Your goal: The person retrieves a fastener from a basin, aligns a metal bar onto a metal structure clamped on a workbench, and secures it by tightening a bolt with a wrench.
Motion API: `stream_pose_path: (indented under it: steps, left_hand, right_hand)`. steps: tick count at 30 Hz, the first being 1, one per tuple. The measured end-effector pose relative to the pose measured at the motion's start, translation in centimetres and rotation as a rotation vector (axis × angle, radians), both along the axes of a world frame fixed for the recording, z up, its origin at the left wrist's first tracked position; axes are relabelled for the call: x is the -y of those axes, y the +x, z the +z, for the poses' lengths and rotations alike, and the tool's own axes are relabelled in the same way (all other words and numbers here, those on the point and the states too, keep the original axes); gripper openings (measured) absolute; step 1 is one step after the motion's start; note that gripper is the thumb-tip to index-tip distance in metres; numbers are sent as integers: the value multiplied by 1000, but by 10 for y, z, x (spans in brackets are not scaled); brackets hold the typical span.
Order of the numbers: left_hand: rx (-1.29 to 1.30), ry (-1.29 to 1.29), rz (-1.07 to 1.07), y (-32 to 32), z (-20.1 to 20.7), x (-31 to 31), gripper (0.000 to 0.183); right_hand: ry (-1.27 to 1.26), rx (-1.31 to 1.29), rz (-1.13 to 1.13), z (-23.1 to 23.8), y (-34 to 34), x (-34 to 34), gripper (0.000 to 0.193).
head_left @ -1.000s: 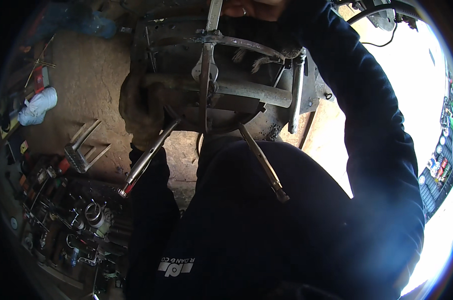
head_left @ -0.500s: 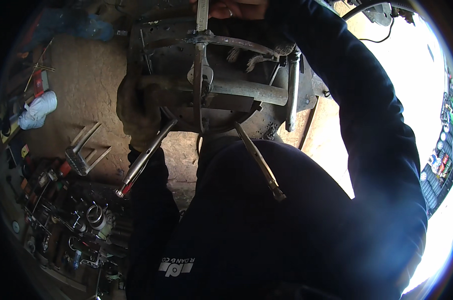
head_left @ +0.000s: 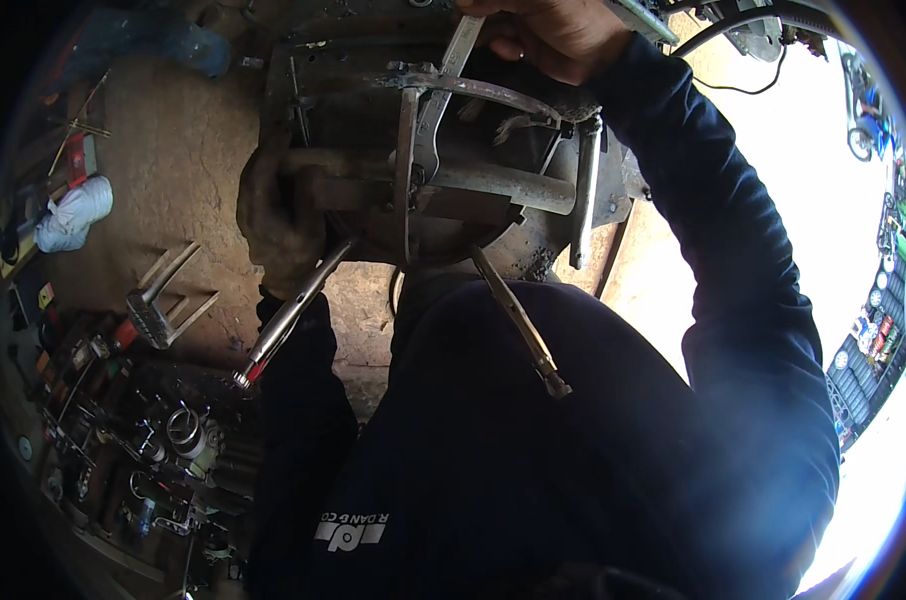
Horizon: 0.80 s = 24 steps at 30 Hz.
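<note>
A metal frame of curved bars (head_left: 478,87) over a round pipe (head_left: 503,182) lies in front of me. At the far edge, my right hand (head_left: 563,35) is closed on the upper end of a long steel wrench (head_left: 462,48). The wrench leans across the frame, its lower end beside the upright curved bar (head_left: 407,150), above the pipe. In shadow on the left, my left hand (head_left: 278,215) wraps round the left end of the pipe; its fingers are partly hidden. Two slim metal rods (head_left: 291,325) (head_left: 518,318) stick out from the frame toward my body.
At lower left lie several tools and metal parts (head_left: 185,430). A small forked metal piece (head_left: 153,315) and a white cloth bundle (head_left: 78,212) are on the floor to the left. A black cable (head_left: 743,15) curves at the upper right. Bright light falls along the right side.
My right hand has moved right and slightly nearer, tilting the wrench's upper end to the right. The wrench's lower end has shifted a little to the right. My left hand stays on the pipe.
</note>
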<state>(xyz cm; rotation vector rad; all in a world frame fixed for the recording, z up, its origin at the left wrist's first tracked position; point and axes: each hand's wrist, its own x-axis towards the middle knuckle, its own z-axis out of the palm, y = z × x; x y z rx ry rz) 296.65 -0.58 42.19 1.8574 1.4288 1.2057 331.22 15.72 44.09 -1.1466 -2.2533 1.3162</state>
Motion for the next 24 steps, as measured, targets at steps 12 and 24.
stream_pose_path:
  steps: [12, 24]
  left_hand:
    - [28, 28, -22, 5, -2, 3, 44]
    - [-63, 79, 21, -3, -11, 4, 55]
  right_hand:
    - [49, -2, -212, 51, -25, -44, 27]
    - [718, 512, -133, 33, 22, 26, 14]
